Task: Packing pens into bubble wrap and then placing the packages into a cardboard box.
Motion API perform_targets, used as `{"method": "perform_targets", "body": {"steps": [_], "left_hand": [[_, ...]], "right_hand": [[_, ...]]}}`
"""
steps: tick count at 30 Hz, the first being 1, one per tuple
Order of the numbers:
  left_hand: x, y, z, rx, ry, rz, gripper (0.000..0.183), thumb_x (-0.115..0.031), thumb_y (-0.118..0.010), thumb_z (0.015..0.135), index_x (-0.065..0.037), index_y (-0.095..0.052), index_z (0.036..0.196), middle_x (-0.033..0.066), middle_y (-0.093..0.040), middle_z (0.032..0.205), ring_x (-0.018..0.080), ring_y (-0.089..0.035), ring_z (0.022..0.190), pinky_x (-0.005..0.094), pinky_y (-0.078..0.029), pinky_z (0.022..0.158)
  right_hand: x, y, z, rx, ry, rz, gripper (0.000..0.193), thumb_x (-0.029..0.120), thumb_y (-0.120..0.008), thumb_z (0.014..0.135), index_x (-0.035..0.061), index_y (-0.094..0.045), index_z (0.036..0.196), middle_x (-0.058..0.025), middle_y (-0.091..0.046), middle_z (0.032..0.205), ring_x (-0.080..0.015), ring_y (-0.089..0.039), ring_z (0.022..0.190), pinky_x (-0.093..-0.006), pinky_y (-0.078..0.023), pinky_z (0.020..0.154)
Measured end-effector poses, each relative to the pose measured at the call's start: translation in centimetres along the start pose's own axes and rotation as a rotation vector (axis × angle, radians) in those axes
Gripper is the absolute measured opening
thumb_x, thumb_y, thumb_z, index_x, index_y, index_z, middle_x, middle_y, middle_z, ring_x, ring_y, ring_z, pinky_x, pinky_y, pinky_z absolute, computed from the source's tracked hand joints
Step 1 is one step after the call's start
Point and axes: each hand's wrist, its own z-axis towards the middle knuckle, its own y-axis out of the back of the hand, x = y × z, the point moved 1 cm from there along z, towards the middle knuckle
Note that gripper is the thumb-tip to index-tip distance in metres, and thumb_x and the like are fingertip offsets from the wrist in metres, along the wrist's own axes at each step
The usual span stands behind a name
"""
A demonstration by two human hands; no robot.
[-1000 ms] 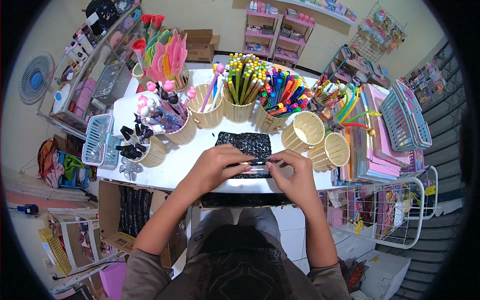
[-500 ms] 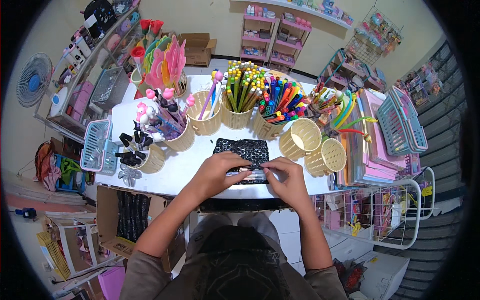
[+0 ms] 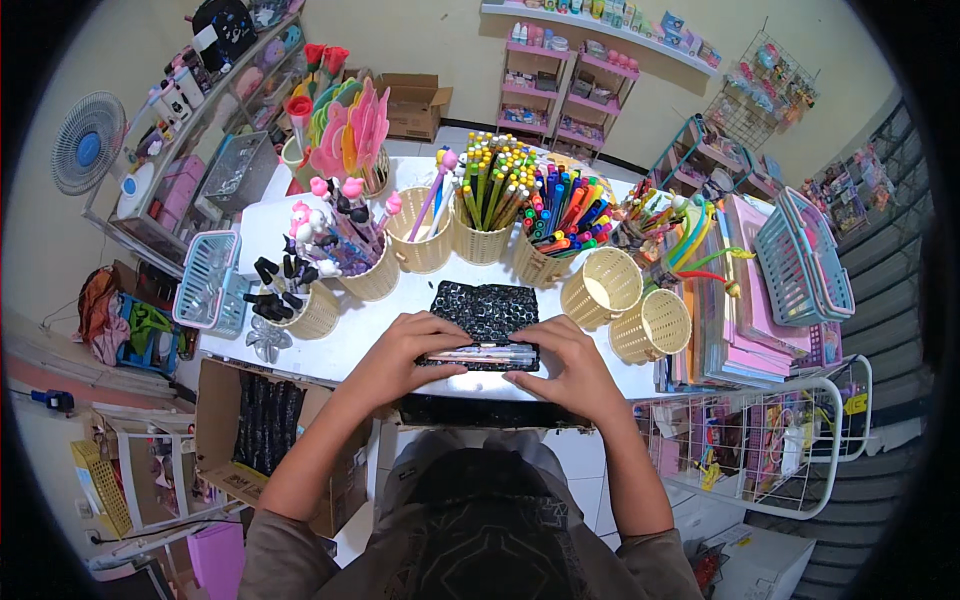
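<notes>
On the white table in front of me lies a sheet of black bubble wrap (image 3: 486, 308). A small bundle of slim pens (image 3: 485, 354), seemingly in clear covering, rests crosswise on its near part. My left hand (image 3: 400, 358) holds the bundle's left end, fingers on the far side and thumb on the near side. At the right end, my right hand (image 3: 572, 368) grips it the same way. The fingertips partly cover the pens' ends and the wrap's sides.
Woven cups filled with pencils (image 3: 487, 190), colored markers (image 3: 565, 215) and animal-topped pens (image 3: 350, 235) curve around the work spot. Two woven cups (image 3: 652, 328) stand at right beside stacked notebooks (image 3: 720, 300). A blue basket (image 3: 212, 285) sits at left; an open carton (image 3: 222, 430) is below.
My hands have moved apart, from the bundle's middle to its two ends. More of the pens now shows between them. The whole view has shifted slightly.
</notes>
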Motion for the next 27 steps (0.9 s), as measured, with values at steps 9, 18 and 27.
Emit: {"method": "perform_targets", "body": {"steps": [9, 18, 27], "left_hand": [[0.4, -0.3, -0.1, -0.013, -0.046, 0.02, 0.024, -0.018, -0.088, 0.092, -0.009, -0.086, 0.115, 0.0032, -0.082, 0.122, 0.0256, -0.073, 0.114, 0.0414, -0.05, 0.101], [0.3, -0.9, -0.4, -0.06, -0.067, 0.069, 0.026, -0.016, -0.091, 0.089, -0.01, -0.088, 0.114, 0.0028, -0.084, 0.114, 0.0243, -0.076, 0.105, 0.0398, -0.053, 0.096], [0.6, -1.2, -0.6, -0.087, -0.138, 0.116, 0.025, -0.015, -0.09, 0.089, -0.013, -0.09, 0.113, 0.002, -0.084, 0.112, 0.0232, -0.076, 0.105, 0.0394, -0.055, 0.093]], "right_hand": [[-1.0, -0.6, 0.1, 0.015, 0.032, -0.038, 0.035, 0.012, -0.093, 0.085, 0.0041, -0.083, 0.118, -0.0138, -0.08, 0.109, -0.0325, -0.073, 0.105, -0.0428, -0.06, 0.095], [-1.2, -0.7, -0.3, -0.01, 0.074, -0.049, 0.035, 0.013, -0.093, 0.084, 0.0034, -0.083, 0.116, -0.0141, -0.08, 0.107, -0.0328, -0.074, 0.105, -0.0429, -0.061, 0.094], [0.2, -0.3, 0.0, 0.06, 0.343, -0.232, 0.028, 0.022, -0.088, 0.09, 0.004, -0.08, 0.11, -0.0116, -0.075, 0.129, -0.0333, -0.068, 0.126, -0.0487, -0.051, 0.112]]}}
